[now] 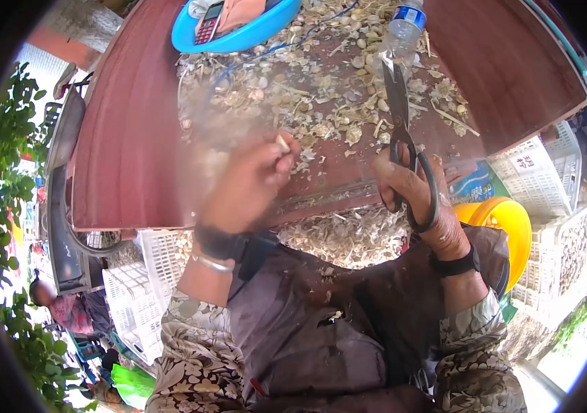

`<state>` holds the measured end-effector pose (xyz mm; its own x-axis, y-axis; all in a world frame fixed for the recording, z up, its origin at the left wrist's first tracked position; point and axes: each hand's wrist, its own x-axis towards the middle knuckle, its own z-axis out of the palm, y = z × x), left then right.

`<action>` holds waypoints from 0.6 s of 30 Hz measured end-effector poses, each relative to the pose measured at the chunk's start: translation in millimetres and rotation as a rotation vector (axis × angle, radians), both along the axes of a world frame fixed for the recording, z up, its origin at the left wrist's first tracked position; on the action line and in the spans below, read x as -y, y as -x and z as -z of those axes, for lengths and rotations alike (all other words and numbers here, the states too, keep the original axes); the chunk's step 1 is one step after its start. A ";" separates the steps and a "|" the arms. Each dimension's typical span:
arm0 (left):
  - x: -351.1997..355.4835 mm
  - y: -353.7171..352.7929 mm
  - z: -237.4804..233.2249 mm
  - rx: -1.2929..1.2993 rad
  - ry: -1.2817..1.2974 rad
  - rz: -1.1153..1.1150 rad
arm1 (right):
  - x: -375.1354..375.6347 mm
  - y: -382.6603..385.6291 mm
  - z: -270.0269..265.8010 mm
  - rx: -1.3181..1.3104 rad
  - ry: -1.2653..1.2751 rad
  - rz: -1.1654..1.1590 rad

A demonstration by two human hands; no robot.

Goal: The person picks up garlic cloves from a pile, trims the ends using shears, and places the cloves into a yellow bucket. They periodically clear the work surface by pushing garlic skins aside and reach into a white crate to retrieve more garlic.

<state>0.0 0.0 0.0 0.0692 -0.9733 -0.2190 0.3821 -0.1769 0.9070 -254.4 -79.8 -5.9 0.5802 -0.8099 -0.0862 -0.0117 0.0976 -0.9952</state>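
My right hand is closed around the handles of black-handled scissors, whose dark blades point away from me over the table. Their tips lie close to a clear plastic bottle with a blue label. My left hand, partly blurred, is closed, pinching a small pale piece that looks like garlic. Beneath and beyond both hands, the dark red table carries a litter of papery skins, cut stalks and pale round bulbs resembling garlic.
A blue basin with a phone and cloth stands at the far left. On the right are a yellow bucket and white crates. More white crates stand left. Peelings heap below the table edge.
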 end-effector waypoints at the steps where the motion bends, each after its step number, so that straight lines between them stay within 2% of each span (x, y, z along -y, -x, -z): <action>1: -11.1 7.1 -7.9 -0.101 0.029 -0.044 | -0.3 1.3 -0.5 0.004 -0.014 0.002; 2: -25.0 11.9 -12.5 -0.198 0.057 -0.096 | 0.5 1.2 -0.7 0.009 -0.031 -0.003; 4: -78.9 7.0 -31.6 -0.255 -0.091 -0.487 | -5.7 -6.5 -6.3 0.047 -0.107 0.061; 5: -116.0 -9.7 -37.8 -0.227 -0.007 -0.400 | -9.3 -5.1 -9.6 0.076 -0.138 0.095; 6: -151.0 -23.5 -41.7 0.042 -0.002 -0.467 | -11.8 -2.9 -12.0 0.096 -0.136 0.086; 7: -175.3 -31.1 -49.0 0.506 -0.190 -0.605 | -12.3 -1.0 -14.3 0.117 -0.126 0.080; 8: -199.6 -38.6 -56.2 0.919 -0.486 -0.710 | -11.8 -0.1 -16.3 0.138 -0.112 0.073; 9: -243.5 -68.5 -29.6 1.477 -0.353 -0.588 | -12.5 -0.6 -16.6 0.146 -0.094 0.081; 11: -268.1 -66.6 -24.3 2.287 -0.262 -0.501 | -15.0 -4.0 -15.1 0.161 -0.062 0.096; 13: -237.4 -43.9 -30.0 1.375 -0.238 -0.622 | -17.5 -8.0 -18.5 0.186 -0.033 0.057; 14: -216.5 -32.5 -32.5 1.133 -0.335 -0.620 | -22.6 -10.9 -26.3 0.226 -0.030 0.041; 15: -186.6 -22.4 -30.4 1.091 -0.157 -0.643 | -28.2 -13.0 -35.0 0.267 -0.027 0.030; 16: -163.6 -28.4 -29.4 1.585 0.002 -0.443 | -36.4 -13.3 -48.2 0.322 -0.007 0.036; 18: -114.9 -49.1 -3.0 1.658 0.108 -0.461 | -47.8 -13.1 -72.1 0.625 0.015 -0.103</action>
<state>49.1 114.9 3.0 0.3917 -0.8141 0.4288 -0.9016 -0.2467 0.3552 -241.3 -32.0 66.2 0.5920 -0.7460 0.3050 0.5637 0.1128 -0.8182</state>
